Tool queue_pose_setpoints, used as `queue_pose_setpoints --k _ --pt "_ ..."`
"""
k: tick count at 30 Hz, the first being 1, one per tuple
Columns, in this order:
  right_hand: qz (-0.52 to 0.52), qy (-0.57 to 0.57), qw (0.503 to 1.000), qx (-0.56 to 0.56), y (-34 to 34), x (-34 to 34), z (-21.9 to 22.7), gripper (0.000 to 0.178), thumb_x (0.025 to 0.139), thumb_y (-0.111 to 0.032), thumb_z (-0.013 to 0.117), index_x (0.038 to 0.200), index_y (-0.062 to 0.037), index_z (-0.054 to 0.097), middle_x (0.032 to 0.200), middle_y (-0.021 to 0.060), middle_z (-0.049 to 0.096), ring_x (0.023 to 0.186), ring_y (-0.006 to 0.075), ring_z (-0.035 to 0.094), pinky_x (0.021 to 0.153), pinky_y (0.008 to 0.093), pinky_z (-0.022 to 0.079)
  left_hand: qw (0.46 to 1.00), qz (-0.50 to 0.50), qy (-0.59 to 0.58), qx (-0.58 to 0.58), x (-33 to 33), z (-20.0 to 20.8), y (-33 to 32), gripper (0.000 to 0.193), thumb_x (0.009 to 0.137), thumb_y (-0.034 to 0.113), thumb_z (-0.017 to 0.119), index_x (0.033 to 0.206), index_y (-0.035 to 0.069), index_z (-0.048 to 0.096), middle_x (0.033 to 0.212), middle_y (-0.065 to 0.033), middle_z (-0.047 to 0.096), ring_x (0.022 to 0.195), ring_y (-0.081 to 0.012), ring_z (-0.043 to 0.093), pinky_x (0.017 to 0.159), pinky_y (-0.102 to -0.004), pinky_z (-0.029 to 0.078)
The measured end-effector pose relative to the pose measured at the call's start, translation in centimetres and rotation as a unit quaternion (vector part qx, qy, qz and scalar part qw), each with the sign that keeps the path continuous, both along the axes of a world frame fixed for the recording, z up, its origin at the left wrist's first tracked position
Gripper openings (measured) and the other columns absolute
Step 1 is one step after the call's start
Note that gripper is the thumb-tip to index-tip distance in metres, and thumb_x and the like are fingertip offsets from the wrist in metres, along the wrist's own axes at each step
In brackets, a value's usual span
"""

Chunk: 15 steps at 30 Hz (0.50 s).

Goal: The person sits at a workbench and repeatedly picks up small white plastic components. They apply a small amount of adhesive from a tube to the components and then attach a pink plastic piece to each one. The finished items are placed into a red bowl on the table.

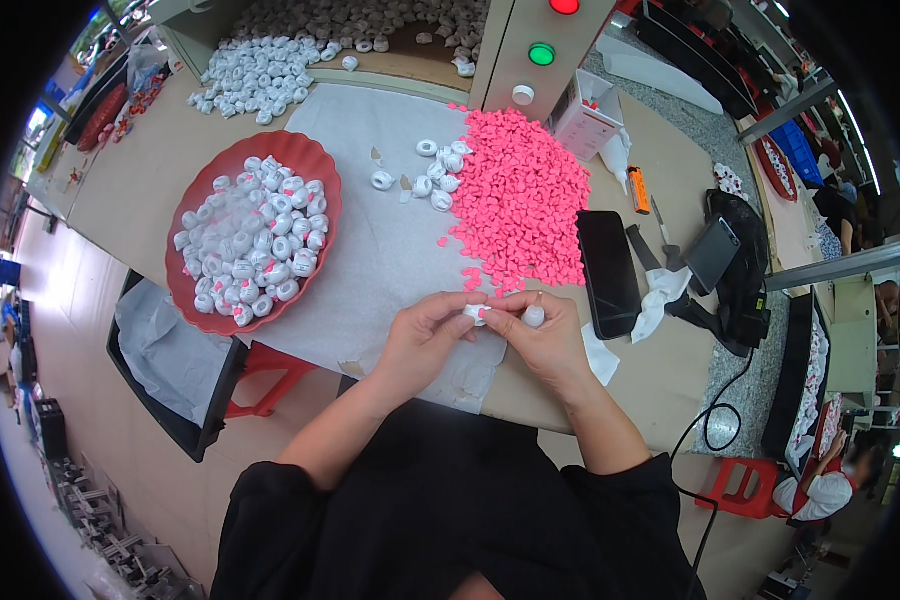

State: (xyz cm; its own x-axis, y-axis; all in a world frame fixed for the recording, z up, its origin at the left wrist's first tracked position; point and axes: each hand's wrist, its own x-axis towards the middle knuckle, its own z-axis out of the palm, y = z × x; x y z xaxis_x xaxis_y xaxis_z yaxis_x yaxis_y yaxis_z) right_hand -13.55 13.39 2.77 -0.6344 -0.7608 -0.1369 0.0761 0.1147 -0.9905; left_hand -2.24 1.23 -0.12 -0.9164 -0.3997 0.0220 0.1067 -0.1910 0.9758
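Observation:
Close to the table's near edge, both hands meet at a small white rounded piece (473, 313) with a bit of pink on it. My left hand (425, 335) pinches it between thumb and fingers. My right hand (545, 345) is closed, its thumb and forefinger at the pink bit. A white rounded object (534, 316) shows between the right hand's other fingers; its full shape is hidden. Just beyond the hands spreads a heap of small pink pieces (520, 200). Several loose white ring-shaped pieces (438, 178) lie at its left.
At left, a red scalloped bowl (328, 190) holds many white pieces, some with pink bits. A black phone (608, 275), an orange utility knife (639, 190) and a white box (582, 120) are at right. More white pieces (260, 75) lie by the machine opening. A black tray (205, 435) sits lower left.

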Motion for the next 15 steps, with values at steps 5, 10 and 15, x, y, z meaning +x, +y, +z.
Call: queue_pose_setpoints --k 5,10,15 --pt "-0.016 0.027 0.999 -0.017 -0.1 0.3 -0.6 0.012 0.078 -0.006 0.065 0.088 0.0007 0.065 0.08 0.0049 0.063 0.073 0.0073 0.055 0.064 0.0215 0.044 0.998 0.012 0.002 0.068 -0.3 0.3 0.2 0.025 0.085 0.002 0.053 0.11 -0.001 0.055 0.096 -0.0069 0.06 0.082 -0.0111 0.056 0.075 -0.0245 0.047" --pt "-0.008 0.066 0.997 -0.042 -0.1 0.2 -1.4 0.012 0.078 -0.004 0.064 0.089 0.0003 0.064 0.079 0.0058 0.062 0.072 0.0086 0.055 0.063 0.0222 0.044 0.996 0.022 -0.011 0.087 -0.4 0.5 0.2 0.027 0.085 0.003 0.054 0.111 -0.001 0.055 0.096 -0.0069 0.06 0.077 -0.0105 0.055 0.072 -0.0243 0.046" --pt "-0.006 0.123 0.991 -0.045 -0.2 0.4 -1.0 0.009 0.076 0.0 0.061 0.084 0.0016 0.063 0.076 0.0073 0.06 0.069 0.011 0.055 0.061 0.024 0.043 0.995 0.031 -0.009 0.096 -0.4 0.3 0.3 0.024 0.083 0.0 0.054 0.107 -0.002 0.057 0.091 -0.0056 0.061 0.078 -0.0092 0.056 0.072 -0.0231 0.046"
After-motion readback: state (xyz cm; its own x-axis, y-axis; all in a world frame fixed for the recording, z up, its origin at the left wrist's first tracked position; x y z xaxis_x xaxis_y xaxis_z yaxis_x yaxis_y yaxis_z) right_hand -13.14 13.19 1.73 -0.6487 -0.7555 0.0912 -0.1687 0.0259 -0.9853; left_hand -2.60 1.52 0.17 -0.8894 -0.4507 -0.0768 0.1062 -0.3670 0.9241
